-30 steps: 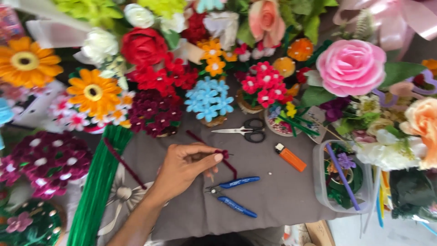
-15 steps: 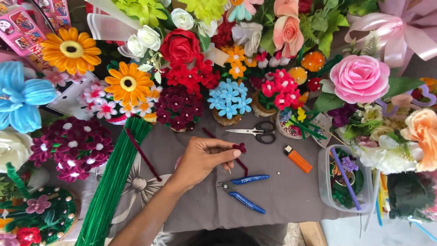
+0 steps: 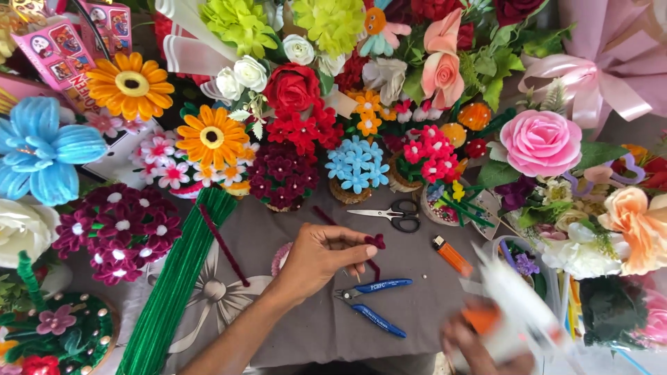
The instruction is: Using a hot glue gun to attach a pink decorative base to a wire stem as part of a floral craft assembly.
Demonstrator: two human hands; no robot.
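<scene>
Head view: the left hand [image 3: 316,258] has its fingers [image 3: 351,244] pinched shut on a small dark red fuzzy wire flower [image 3: 376,241], held just above the grey cloth-covered worktop [image 3: 292,326]. A thin dark red stem runs down from the flower, and another dark red fuzzy wire [image 3: 324,214] shows behind the hand. Just below the fingers lie blue-handled pliers [image 3: 372,304]; above them, near but apart, lie black-handled scissors [image 3: 389,214], and to the right an orange lighter [image 3: 451,255].

The right hand [image 3: 479,347], blurred at the lower edge, is wrapped closed around a white glue gun with an orange trigger [image 3: 511,312], its nozzle pointing up and left toward the lighter.

Open cloth lies only in the middle, between a long bundle of green fuzzy wires [image 3: 174,285] on the left and a clear plastic tub [image 3: 528,260] on the right. A loose dark red fuzzy stick [image 3: 224,244] lies beside the green bundle. Finished wire flowers crowd the far and side edges: a pot of pale blue flowers [image 3: 357,167], a dark maroon cluster [image 3: 281,175], an orange daisy [image 3: 212,137], a pink rose [image 3: 540,142].
</scene>
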